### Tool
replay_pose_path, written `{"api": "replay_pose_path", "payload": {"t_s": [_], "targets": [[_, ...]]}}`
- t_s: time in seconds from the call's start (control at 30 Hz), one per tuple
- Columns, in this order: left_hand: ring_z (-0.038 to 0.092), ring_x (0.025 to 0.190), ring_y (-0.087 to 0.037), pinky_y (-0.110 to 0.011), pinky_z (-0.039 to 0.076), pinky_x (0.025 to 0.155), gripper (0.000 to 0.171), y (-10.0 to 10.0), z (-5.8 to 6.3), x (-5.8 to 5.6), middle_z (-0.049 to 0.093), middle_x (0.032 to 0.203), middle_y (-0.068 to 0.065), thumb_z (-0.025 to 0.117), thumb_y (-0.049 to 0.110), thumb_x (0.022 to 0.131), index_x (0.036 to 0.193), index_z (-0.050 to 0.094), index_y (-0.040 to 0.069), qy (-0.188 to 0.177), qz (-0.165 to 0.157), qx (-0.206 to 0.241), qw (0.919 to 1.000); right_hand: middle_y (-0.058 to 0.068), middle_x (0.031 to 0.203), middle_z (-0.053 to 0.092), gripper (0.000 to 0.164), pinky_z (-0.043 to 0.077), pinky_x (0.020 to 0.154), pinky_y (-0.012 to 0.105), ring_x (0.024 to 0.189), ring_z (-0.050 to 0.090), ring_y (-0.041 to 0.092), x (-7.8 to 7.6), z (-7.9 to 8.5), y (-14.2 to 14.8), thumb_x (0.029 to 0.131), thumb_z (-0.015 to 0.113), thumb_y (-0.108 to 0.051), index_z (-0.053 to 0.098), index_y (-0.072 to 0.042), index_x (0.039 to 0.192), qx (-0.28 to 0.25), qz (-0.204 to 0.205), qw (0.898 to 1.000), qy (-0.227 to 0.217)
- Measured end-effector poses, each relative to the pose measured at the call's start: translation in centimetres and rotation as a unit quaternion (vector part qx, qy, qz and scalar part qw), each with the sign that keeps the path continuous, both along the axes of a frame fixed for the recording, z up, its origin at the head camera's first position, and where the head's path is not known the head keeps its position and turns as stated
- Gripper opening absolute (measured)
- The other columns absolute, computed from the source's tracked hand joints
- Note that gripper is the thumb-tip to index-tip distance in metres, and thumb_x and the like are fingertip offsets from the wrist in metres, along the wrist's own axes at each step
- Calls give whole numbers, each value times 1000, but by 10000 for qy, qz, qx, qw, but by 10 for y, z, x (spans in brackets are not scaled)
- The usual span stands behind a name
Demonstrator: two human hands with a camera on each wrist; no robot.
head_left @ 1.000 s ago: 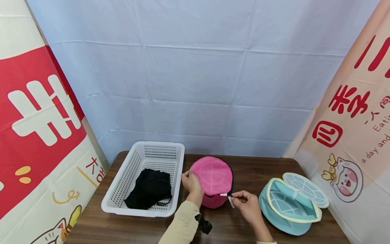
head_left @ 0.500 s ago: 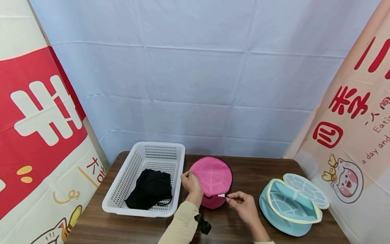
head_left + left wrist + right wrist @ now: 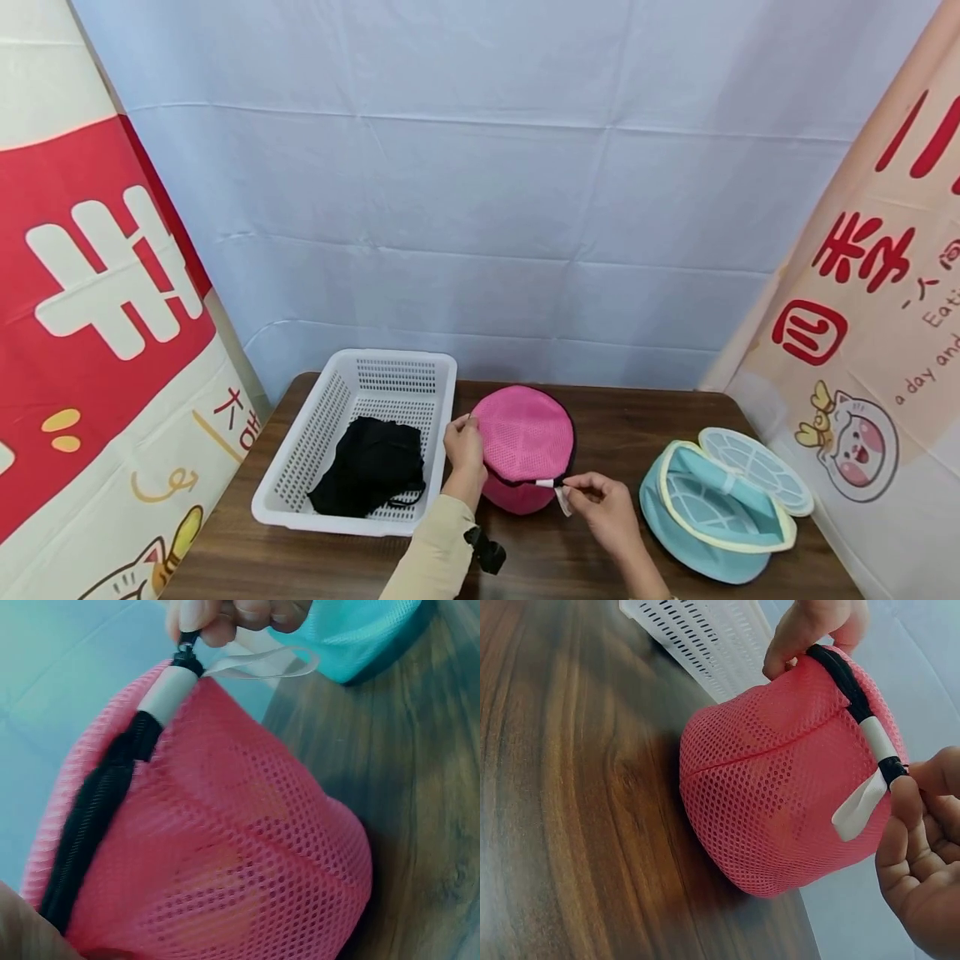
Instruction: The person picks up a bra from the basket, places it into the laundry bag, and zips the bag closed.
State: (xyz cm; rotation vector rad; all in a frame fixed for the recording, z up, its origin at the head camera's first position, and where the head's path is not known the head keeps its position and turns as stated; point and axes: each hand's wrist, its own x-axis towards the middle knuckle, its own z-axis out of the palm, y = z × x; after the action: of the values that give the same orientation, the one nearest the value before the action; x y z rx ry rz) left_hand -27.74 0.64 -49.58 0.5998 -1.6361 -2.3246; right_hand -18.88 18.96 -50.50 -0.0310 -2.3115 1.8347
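A round pink mesh laundry bag (image 3: 525,433) stands on the table, its lid lying over the top and a black zipper (image 3: 86,825) running along the rim. My left hand (image 3: 465,446) holds the bag's rim at its left side. At the front right of the rim, my right hand (image 3: 603,504) pinches the zipper pull (image 3: 895,769) between thumb and forefinger, beside a white zipper cover (image 3: 877,737). From that same spot hangs a white loop tag (image 3: 859,806). Pale yellowish shapes (image 3: 217,900) show faintly through the mesh.
To the left stands a white plastic basket (image 3: 273,492) with black cloth (image 3: 367,467) in it. An open light-blue mesh bag (image 3: 701,533), lid folded back, sits at the right of the wooden table (image 3: 622,417). Printed curtains surround the table.
My left hand has shifted slightly left along the bag's edge. My right hand stays at the zipper pull with small movements, and the white tag shows below it again.
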Motion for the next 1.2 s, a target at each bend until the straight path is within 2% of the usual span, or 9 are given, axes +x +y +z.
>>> {"api": "replay_pose_path", "payload": {"t_s": [0.2, 0.37, 0.43, 0.5, 0.6, 0.7, 0.93, 1.1, 1.2], "targets": [[33, 126, -37, -46, 29, 101, 50, -14, 6, 14, 36, 135, -29, 53, 2, 88, 133, 34, -10, 191, -897, -990, 9908, 5, 76, 63, 16, 46, 54, 25, 63, 58, 14, 5, 3, 4, 77, 69, 3, 68, 0, 92, 659, -13, 9978, -54], [32, 127, -37, -46, 27, 103, 52, -19, 8, 18, 36, 135, -30, 55, 2, 88, 134, 33, -12, 370, -1045, -1399, 9839, 6, 76, 63, 14, 47, 54, 25, 64, 59, 15, 5, 4, 7, 79, 69, 3, 67, 1, 93, 573, 6, 9984, 5], [33, 126, -38, -47, 27, 102, 53, -19, 10, 22, 36, 134, -31, 56, 2, 87, 134, 34, -12, 432, -1043, -1751, 9781, 4, 76, 63, 14, 47, 55, 24, 63, 59, 12, 6, 4, 7, 80, 68, 2, 67, 0, 94, 878, -16, 9960, 187], [35, 123, -40, -49, 30, 100, 56, -18, 13, 27, 37, 131, -30, 59, 2, 85, 135, 35, -10, 518, -1010, -2322, 9660, 2, 78, 63, 17, 47, 55, 25, 64, 57, 9, 8, 4, 8, 79, 69, 0, 66, -1, 96, 1529, -52, 9865, 592], [38, 118, -41, -53, 33, 94, 60, -19, 19, 34, 38, 127, -28, 63, 4, 82, 136, 37, -6, 707, -883, -3242, 9392, 4, 85, 63, 23, 48, 59, 28, 69, 57, 11, 10, 4, 11, 79, 71, -3, 65, -2, 101, 2662, -172, 9567, 1162], [41, 116, -40, -54, 35, 91, 59, -22, 23, 38, 42, 126, -25, 65, 7, 81, 134, 42, -3, 862, -784, -3821, 9167, 10, 95, 63, 30, 48, 65, 37, 79, 60, 19, 11, 6, 15, 78, 72, -7, 64, -3, 106, 3379, -231, 9321, 1284], [54, 97, -32, -46, 44, 80, 41, -34, 29, 37, 55, 108, -18, 68, 13, 80, 118, 58, 0, 1022, -996, -4744, 8687, 14, 100, 63, 34, 47, 71, 47, 89, 61, 33, 9, 12, 25, 77, 74, -15, 65, -4, 108, 4023, -171, 9078, 1177], [56, 93, -30, -45, 46, 75, 40, -41, 33, 38, 56, 104, -16, 69, 18, 81, 116, 60, 2, 1019, -1320, -5050, 8468, 14, 96, 64, 33, 48, 71, 46, 86, 62, 33, 9, 14, 31, 73, 77, -13, 67, -3, 103, 4294, -223, 8881, 1624], [57, 92, -30, -46, 46, 72, 39, -46, 35, 38, 58, 103, -15, 69, 21, 81, 115, 62, 4, 993, -1417, -5266, 8323, 14, 96, 64, 34, 48, 70, 46, 84, 61, 33, 9, 17, 32, 72, 78, -12, 66, -2, 102, 4326, -241, 8847, 1719]]}}
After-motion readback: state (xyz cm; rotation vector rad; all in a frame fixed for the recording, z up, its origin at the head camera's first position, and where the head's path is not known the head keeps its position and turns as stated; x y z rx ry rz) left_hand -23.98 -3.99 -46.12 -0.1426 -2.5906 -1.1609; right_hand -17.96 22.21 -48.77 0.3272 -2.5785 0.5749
